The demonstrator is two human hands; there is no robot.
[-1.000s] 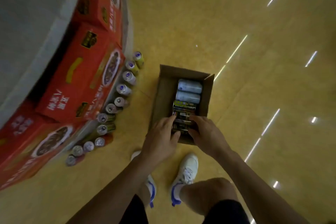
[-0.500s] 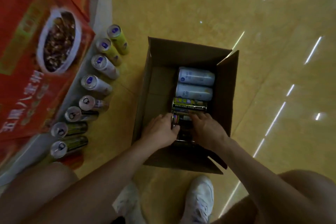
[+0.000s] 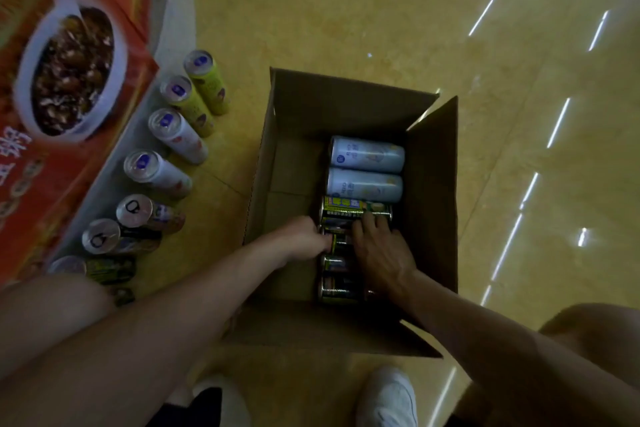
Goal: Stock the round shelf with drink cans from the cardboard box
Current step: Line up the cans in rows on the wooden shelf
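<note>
An open cardboard box [image 3: 431, 204] stands on the floor with cans lying in a column inside. Two pale blue cans [image 3: 366, 153] lie at the far end, then a green-yellow can [image 3: 346, 208], then several dark cans [image 3: 337, 289]. My left hand [image 3: 304, 236] grips the left end of one dark can [image 3: 337, 240]. My right hand [image 3: 381, 250] lies over the same can, its fingers bent down by the green-yellow can. The round shelf's grey ledge [image 3: 104, 184] curves along the left, with a row of standing cans [image 3: 173, 130] on its edge.
Red printed cartons [image 3: 69, 87] are stacked on the shelf behind the row of cans. The left half of the box floor [image 3: 291, 180] is bare cardboard. Yellow glossy floor surrounds the box. My white shoes [image 3: 388, 399] and knees are at the bottom.
My view has dropped closer to the box. Both hands have gone deeper inside, and my right hand has slid forward over the dark cans to the green-yellow can.
</note>
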